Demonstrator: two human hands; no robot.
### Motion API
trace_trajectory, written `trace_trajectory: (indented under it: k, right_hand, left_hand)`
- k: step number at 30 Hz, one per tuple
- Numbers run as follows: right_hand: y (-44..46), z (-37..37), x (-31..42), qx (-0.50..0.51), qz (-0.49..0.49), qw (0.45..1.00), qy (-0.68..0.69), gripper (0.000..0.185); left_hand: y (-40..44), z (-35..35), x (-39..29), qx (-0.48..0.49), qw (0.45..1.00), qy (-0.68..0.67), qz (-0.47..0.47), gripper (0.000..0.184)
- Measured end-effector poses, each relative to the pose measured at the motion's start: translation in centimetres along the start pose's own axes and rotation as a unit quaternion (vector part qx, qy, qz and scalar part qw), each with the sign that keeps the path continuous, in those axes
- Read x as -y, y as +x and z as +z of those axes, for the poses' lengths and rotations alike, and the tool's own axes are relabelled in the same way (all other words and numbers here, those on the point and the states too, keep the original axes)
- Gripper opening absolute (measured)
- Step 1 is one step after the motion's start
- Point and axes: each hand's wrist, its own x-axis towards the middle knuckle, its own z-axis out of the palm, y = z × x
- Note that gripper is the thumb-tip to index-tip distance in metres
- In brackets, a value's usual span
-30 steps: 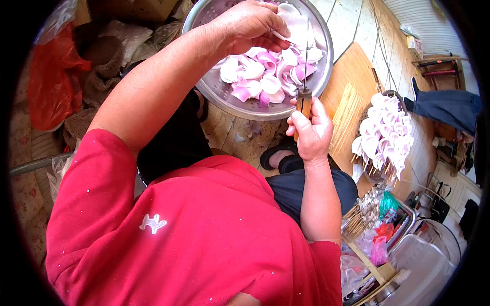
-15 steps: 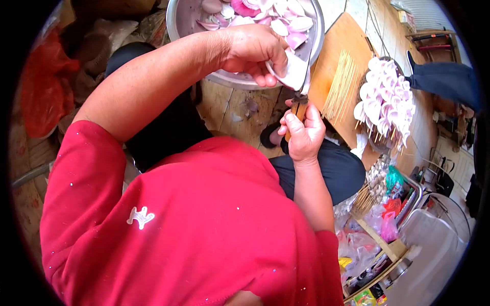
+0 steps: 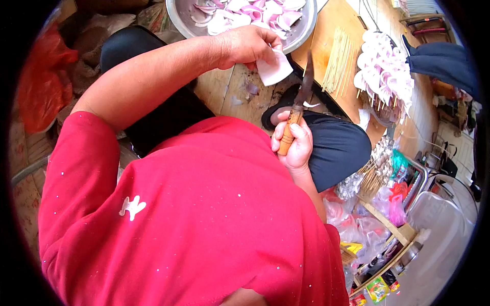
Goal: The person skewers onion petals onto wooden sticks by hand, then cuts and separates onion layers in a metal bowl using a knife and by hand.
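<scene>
Half a second earlier the knife (image 3: 291,130) had lain against the onion piece (image 3: 274,68); now it had dropped lower in the frame, and the two stood apart. With my left grip (image 3: 250,46) I pinched the pale piece between thumb and fingers at top centre, just below the edge of the metal basin (image 3: 304,31). My right grip (image 3: 298,146) was closed around the wooden handle near the centre of the frame, the blade pointing up, to the right of the piece. A small white sliver (image 3: 311,105) showed by the blade's base; I couldn't tell whether it touched. More onion pieces (image 3: 252,13), white and purple, lay heaped in the basin. At upper right, bare skewers (image 3: 338,61) lay side by side on the wooden surface (image 3: 325,25), and beyond them sat a cluster of loaded skewers (image 3: 385,69). Below my right hand, plastic bags (image 3: 365,232) lay at lower right.
</scene>
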Motion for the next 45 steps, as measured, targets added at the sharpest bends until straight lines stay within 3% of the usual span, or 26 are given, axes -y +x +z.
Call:
trace_trajectory:
  k: [2,6,10,16,28,37,45]
  right_hand:
    - [-0.1,0.1,-0.2,-0.011,0.004,0.998,-0.057,0.029]
    - [-0.4,1.4,-0.2,-0.004,-0.023,0.987,-0.157,0.023]
    - [-0.1,1.4,-0.4,0.011,-0.029,0.976,-0.215,0.021]
    - [-0.1,1.6,-0.4,0.024,-0.043,0.956,-0.288,0.019]
    - [-0.8,1.3,-0.7,0.014,-0.061,0.947,-0.316,0.02]
    - [-0.5,1.0,-1.4,-0.036,-0.104,0.951,-0.29,0.023]
    - [-0.7,1.3,-1.2,-0.032,-0.084,0.969,-0.23,0.022]
  left_hand:
    - [-0.1,0.2,0.5,-0.07,0.99,-0.119,0.034,0.017]
    - [-1.2,0.4,1.0,-0.095,0.983,-0.157,-0.005,0.02]
    - [-2.0,0.9,1.6,-0.121,0.99,-0.072,0.021,0.027]
    - [-3.1,0.2,1.3,-0.09,0.994,-0.064,0.014,0.025]
    - [-3.8,0.3,1.2,0.012,0.995,-0.101,-0.017,0.025]
    - [-4.1,2.8,3.3,0.192,0.97,-0.138,-0.05,0.024]
    - [-4.2,2.9,2.3,0.06,0.991,-0.121,-0.024,0.031]
